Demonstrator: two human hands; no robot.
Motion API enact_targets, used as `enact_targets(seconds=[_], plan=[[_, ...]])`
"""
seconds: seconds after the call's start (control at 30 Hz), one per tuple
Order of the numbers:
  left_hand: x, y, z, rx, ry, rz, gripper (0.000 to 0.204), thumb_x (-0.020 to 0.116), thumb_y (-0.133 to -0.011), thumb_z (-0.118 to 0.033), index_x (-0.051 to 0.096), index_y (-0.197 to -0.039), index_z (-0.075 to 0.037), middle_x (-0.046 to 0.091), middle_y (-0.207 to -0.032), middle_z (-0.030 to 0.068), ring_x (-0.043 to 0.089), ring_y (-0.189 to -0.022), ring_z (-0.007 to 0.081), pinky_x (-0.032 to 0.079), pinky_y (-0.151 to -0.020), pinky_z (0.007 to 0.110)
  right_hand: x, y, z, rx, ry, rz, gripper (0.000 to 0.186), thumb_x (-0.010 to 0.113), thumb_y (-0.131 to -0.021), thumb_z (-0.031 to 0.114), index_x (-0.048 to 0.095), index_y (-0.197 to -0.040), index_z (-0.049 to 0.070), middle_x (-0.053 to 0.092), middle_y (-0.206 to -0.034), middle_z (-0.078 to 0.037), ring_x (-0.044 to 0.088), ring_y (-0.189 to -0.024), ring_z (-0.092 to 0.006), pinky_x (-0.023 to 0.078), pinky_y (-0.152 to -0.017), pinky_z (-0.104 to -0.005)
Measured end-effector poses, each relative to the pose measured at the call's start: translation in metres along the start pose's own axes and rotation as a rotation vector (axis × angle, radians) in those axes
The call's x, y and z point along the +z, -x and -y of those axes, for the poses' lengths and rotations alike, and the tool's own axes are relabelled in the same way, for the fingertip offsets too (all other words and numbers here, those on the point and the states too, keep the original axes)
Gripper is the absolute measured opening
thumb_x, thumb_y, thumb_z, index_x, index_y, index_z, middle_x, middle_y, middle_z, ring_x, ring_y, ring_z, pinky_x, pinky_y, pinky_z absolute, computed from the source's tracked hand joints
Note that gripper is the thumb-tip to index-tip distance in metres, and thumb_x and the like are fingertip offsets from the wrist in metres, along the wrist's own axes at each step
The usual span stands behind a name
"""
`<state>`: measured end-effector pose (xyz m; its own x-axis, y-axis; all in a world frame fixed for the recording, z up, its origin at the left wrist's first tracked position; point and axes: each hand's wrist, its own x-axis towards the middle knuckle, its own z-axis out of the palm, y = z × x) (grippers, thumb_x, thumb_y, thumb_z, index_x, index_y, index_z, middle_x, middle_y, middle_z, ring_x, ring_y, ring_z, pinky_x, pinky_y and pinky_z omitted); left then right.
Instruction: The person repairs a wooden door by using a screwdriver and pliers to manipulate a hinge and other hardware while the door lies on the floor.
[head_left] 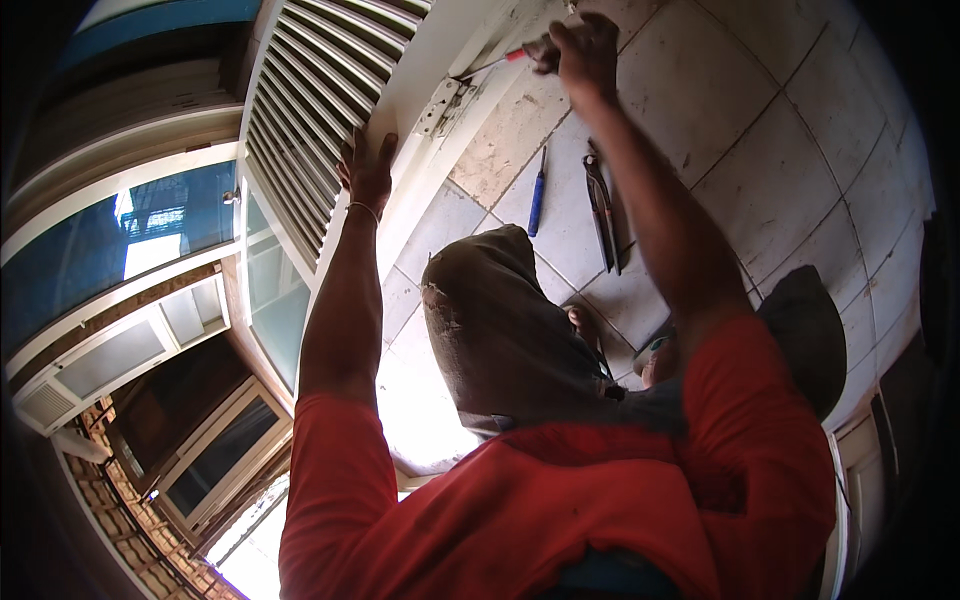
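My right hand [582, 48] is raised at the top of the view and grips a screwdriver [500, 60] with a red handle. Its thin shaft points left toward a white metal hinge [440, 105] on the edge of a white louvred shutter [320, 90]. My left hand [367, 172], with a thin band on its wrist, clasps the shutter's frame just below and to the left of the hinge. Both arms reach up from my red shirt.
On the pale tiled floor [720, 110] lie a blue-handled screwdriver [537, 198] and a pair of dark pliers [603, 212]. My knee in brown cloth [500, 320] is in the middle. Glazed window frames [120, 250] and a brick wall fill the left.
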<state>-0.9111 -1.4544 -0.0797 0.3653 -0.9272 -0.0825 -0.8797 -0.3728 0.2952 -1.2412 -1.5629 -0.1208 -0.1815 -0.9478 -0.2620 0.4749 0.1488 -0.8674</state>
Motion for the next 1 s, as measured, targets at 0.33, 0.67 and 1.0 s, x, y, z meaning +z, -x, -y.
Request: enact_targets(seconds=[0.33, 0.67, 1.0], plan=[[0.008, -0.009, -0.011, -0.010, 0.036, 0.050, 0.085, 0.057, -0.081, -0.068, 0.038, -0.146, -0.018, 0.031, -0.149, 0.0178, 0.026, -0.135, 0.0460, 0.010, -0.114, 0.054, -0.011, -0.037, -0.016, 0.310, -0.012, 0.069, 0.019, 0.055, -0.095, 0.011, 0.048, -0.107, -0.002, 0.066, -0.079, -0.015, 0.061, -0.057, -0.0167, 0.059, -0.052, -0.0334], [0.006, -0.009, -0.003, -0.056, -0.042, 0.063, 0.085, 0.058, -0.082, -0.065, 0.034, -0.148, -0.019, 0.026, -0.152, 0.0164, 0.020, -0.138, 0.0461, 0.007, -0.115, 0.053, 0.004, -0.014, 0.010, 0.224, -0.136, -0.060, 0.016, 0.054, -0.097, 0.014, 0.046, -0.094, 0.000, 0.067, -0.075, -0.019, 0.064, -0.055, -0.0205, 0.059, -0.051, -0.0374], [0.007, -0.010, -0.003, -0.069, -0.018, 0.087, 0.092, 0.053, -0.081, -0.071, 0.029, -0.151, -0.015, 0.015, -0.158, 0.0167, 0.005, -0.146, 0.0401, 0.003, -0.117, 0.050, -0.008, -0.046, -0.019, 0.326, -0.199, 0.084, 0.015, 0.059, -0.096, 0.023, 0.051, -0.096, 0.010, 0.068, -0.082, -0.012, 0.067, -0.075, -0.0226, 0.057, -0.080, -0.0493]])
